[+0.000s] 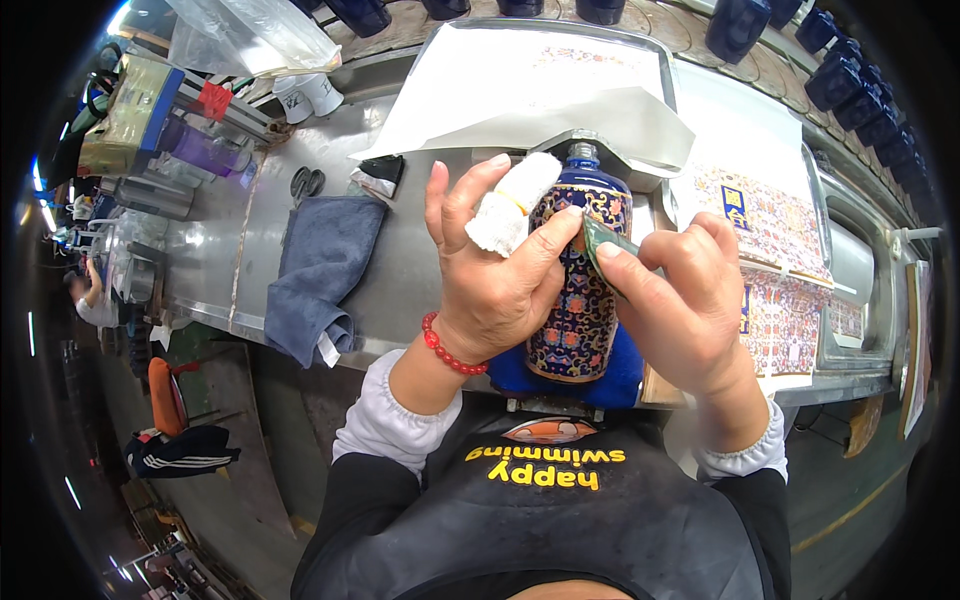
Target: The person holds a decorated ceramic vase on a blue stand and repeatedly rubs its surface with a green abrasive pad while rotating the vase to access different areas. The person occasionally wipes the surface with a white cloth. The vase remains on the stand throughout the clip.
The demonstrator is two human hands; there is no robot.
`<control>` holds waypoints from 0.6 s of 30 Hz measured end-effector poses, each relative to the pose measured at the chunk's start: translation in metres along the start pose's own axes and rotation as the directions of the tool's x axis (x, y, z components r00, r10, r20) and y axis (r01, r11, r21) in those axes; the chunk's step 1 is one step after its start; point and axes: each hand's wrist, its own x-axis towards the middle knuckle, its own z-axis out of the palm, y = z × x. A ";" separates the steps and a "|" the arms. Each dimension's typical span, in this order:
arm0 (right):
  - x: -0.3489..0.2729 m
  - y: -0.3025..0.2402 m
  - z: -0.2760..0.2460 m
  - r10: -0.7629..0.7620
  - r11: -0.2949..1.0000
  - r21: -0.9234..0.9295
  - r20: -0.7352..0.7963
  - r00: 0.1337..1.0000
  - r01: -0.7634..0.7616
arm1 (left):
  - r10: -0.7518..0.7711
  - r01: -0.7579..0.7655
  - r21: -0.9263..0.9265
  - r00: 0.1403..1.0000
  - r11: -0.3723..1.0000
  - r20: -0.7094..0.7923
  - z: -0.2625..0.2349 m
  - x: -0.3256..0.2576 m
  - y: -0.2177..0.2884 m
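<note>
A dark blue bottle with a dense floral pattern lies in front of me, its bare neck pointing away. My left hand is on its left side with fingers spread, the index fingertip pressing on the bottle's upper part. A white cloth wrap, bound with a yellow band, covers one finger of that hand. Pinched in my right hand is a thin green scraper-like piece, its tip against the pattern close to my left fingertip. Blue cloth shows under the bottle, and a grey holder is around its neck.
Patterned transfer sheets lie on the right. A tray with white paper stands behind the bottle. On the left are a grey-blue towel, scissors and a water tank. Blue bottles line the far side.
</note>
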 end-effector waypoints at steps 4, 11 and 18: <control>-0.002 -0.003 0.001 0.027 0.999 -0.037 0.021 0.999 -0.026 | 0.005 -0.005 -0.004 1.000 1.000 -0.002 0.001 0.000 -0.001; -0.003 -0.006 0.001 0.034 0.997 -0.067 0.007 0.999 -0.034 | -0.013 0.013 -0.022 1.000 1.000 -0.004 0.003 -0.001 -0.001; -0.002 -0.008 0.002 0.034 0.994 -0.104 -0.016 0.999 -0.035 | -0.011 0.011 -0.025 1.000 1.000 -0.005 0.003 0.000 -0.001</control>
